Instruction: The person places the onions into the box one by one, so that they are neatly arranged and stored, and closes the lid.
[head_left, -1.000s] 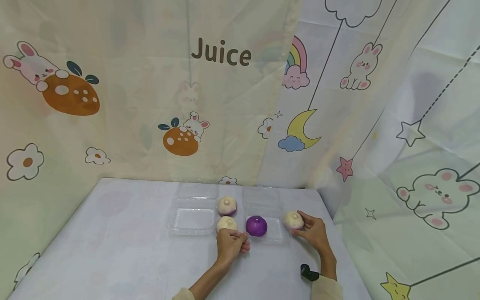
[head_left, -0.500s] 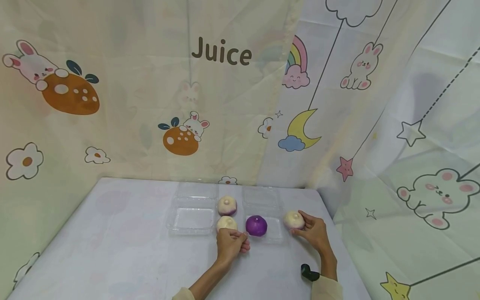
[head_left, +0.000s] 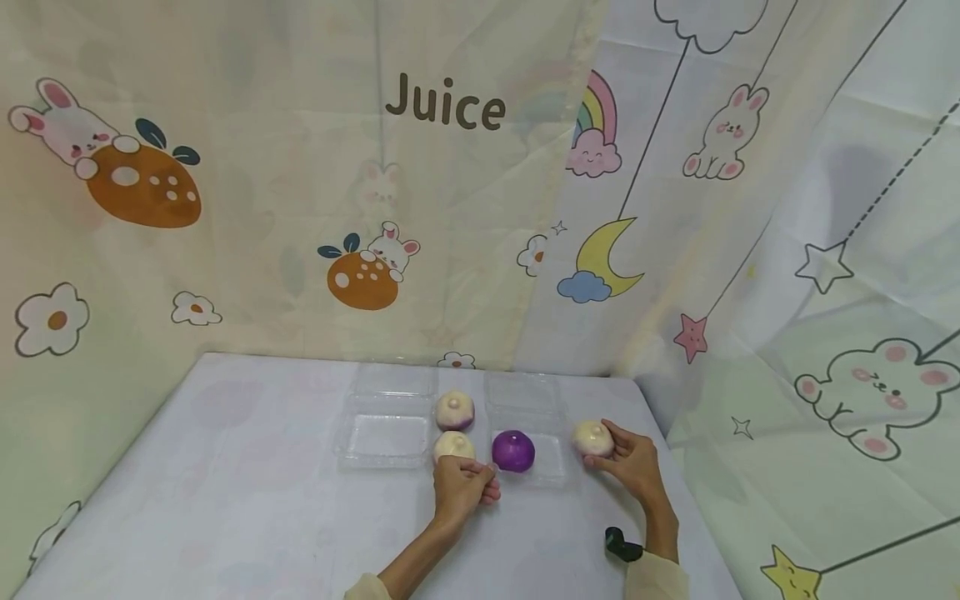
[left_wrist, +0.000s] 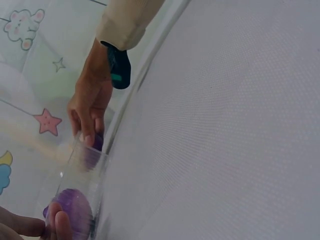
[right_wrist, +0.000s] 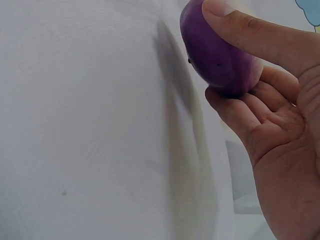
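My right hand (head_left: pixel 633 468) grips a white-and-purple turnip (head_left: pixel 592 438) between thumb and fingers, just right of the right-hand clear plastic box (head_left: pixel 553 477). In the right wrist view the turnip's purple side (right_wrist: pixel 217 55) faces the camera. A round purple vegetable (head_left: pixel 513 451) with a small nub sits in the left half of that box. My left hand (head_left: pixel 459 493) pinches the box at its front left corner, thumb against fingers. Right behind this hand is a second white turnip (head_left: pixel 453 446), partly hidden by it. Another turnip (head_left: pixel 454 411) stands farther back.
A second clear plastic box (head_left: pixel 386 437) stands on the left with its lid (head_left: pixel 393 382) folded back. The right box's lid (head_left: pixel 522 393) also lies open behind it. Printed curtains (head_left: pixel 457 250) hang behind the white table (head_left: pixel 247 483).
The right hand has shifted slightly right and back with the turnip in its grip. My left hand and the other things have stayed in place.
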